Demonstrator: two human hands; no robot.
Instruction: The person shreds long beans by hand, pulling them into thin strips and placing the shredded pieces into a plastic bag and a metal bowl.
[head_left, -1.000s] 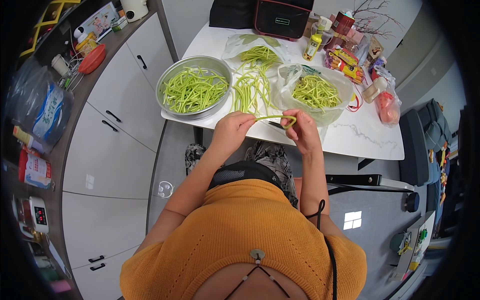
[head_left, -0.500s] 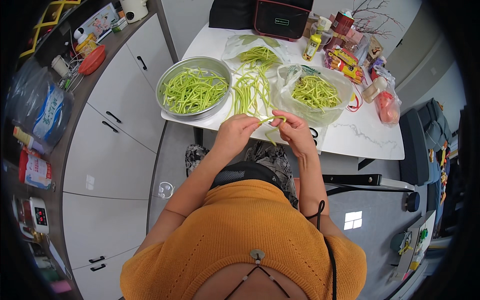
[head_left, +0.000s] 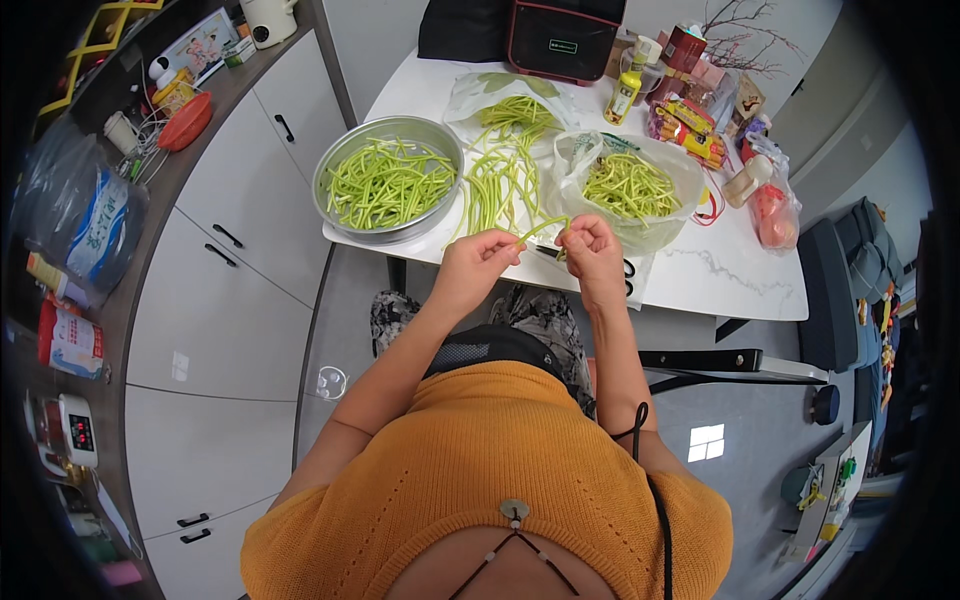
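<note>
In front of me, over the table's near edge, a green garlic scape (head_left: 541, 229) is stretched between my two hands. My left hand (head_left: 474, 268) pinches one end of it with thumb and fingertips. The fingers of my right hand (head_left: 597, 257) are closed around the other part, where it bends down. Black-handled scissors (head_left: 629, 268) lie partly hidden behind my right hand. Long scapes (head_left: 488, 192) are spread just beyond my hands. To the left, a round metal pan (head_left: 388, 237) holds short green pieces (head_left: 388, 182). Right of centre, a clear plastic bag (head_left: 665, 222) holds more green stalks (head_left: 630, 186).
Another plastic bag (head_left: 468, 98) with scapes lies further back on the white table (head_left: 740, 270). Behind stand a black and red appliance (head_left: 562, 42), a yellow bottle (head_left: 625, 92) and snack packets (head_left: 690, 130). White cabinets (head_left: 215, 330) run along the left.
My right hand has turned and its fingers have curled in more around the scape. The loose end that hung below is now mostly out of sight; more of the scissors shows.
</note>
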